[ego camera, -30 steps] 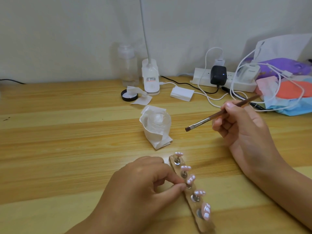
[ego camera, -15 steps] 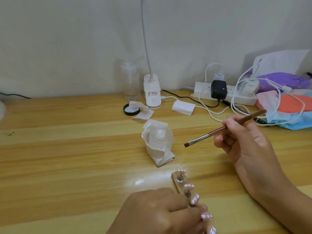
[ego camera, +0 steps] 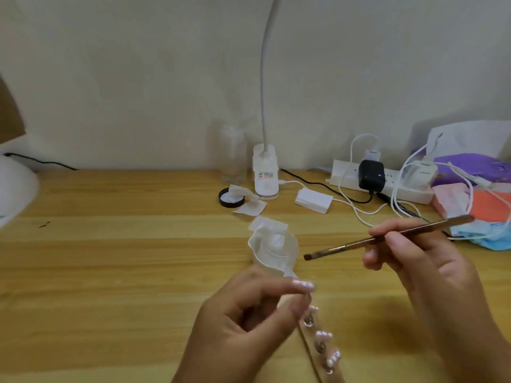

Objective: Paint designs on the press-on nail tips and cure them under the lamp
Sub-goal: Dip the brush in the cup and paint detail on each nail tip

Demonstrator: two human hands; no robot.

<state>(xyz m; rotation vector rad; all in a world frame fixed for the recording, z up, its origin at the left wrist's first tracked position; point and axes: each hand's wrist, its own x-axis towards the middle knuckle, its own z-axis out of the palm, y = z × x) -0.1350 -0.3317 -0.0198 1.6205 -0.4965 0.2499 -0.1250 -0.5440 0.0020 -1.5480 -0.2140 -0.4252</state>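
Note:
A clear holder strip (ego camera: 318, 346) carries several pink-and-white nail tips on small pegs, such as one nail tip (ego camera: 323, 335). My left hand (ego camera: 243, 327) pinches the strip's top end between thumb and fingers, and the topmost nail tip (ego camera: 304, 285) sticks out above them. The strip slants down toward the bottom edge, blurred. My right hand (ego camera: 423, 261) grips a brown flat-tipped brush (ego camera: 359, 242), its bristles pointing left in the air above the strip. A white domed object (ego camera: 13, 189), possibly the curing lamp, shows at the left edge.
On the wooden table (ego camera: 110, 272) stands a clear cup wrapped in tissue (ego camera: 273, 250), just beyond my left hand. Behind it are a black lid (ego camera: 231, 197), a clear bottle (ego camera: 233, 156), a clip desk lamp (ego camera: 265, 172), a power strip (ego camera: 387, 186) with cables, and a pile of packets (ego camera: 484, 205).
My left hand has shifted its hold to the strip's top end and drawn it up and left. The view tilted upward. My right hand keeps the brush hovering.

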